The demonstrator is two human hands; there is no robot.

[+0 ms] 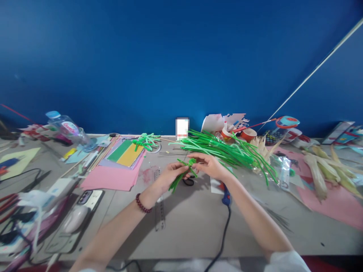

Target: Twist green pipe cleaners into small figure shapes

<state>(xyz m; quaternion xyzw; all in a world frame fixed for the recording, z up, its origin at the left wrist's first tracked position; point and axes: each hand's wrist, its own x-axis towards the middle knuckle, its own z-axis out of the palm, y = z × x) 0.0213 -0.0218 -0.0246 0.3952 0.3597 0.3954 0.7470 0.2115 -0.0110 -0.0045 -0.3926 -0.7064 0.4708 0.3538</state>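
Observation:
Above the middle of the table, my two hands come together on a small bundle of green pipe cleaners (pixel 177 180). My left hand (pixel 173 174) is closed round the bundle, whose loose ends hang down to the left. The fingers of my right hand (pixel 206 164) pinch its curled upper end. Behind my right hand lies a large pile of green pipe cleaners (pixel 227 149). A shaped green pipe cleaner piece (pixel 147 141) rests at the back left. Beneath my right wrist is a blue-handled corded tool (pixel 226 196), its front end hidden.
A clear ruler (pixel 160 211) lies beside my left forearm. Pink paper (pixel 113 177) and coloured sheets (pixel 124 153) are to the left, near a phone (pixel 90 198) and a plastic bottle (pixel 69 128). Dried corn husks (pixel 319 173) lie at right. A blue wall (pixel 181 60) stands behind.

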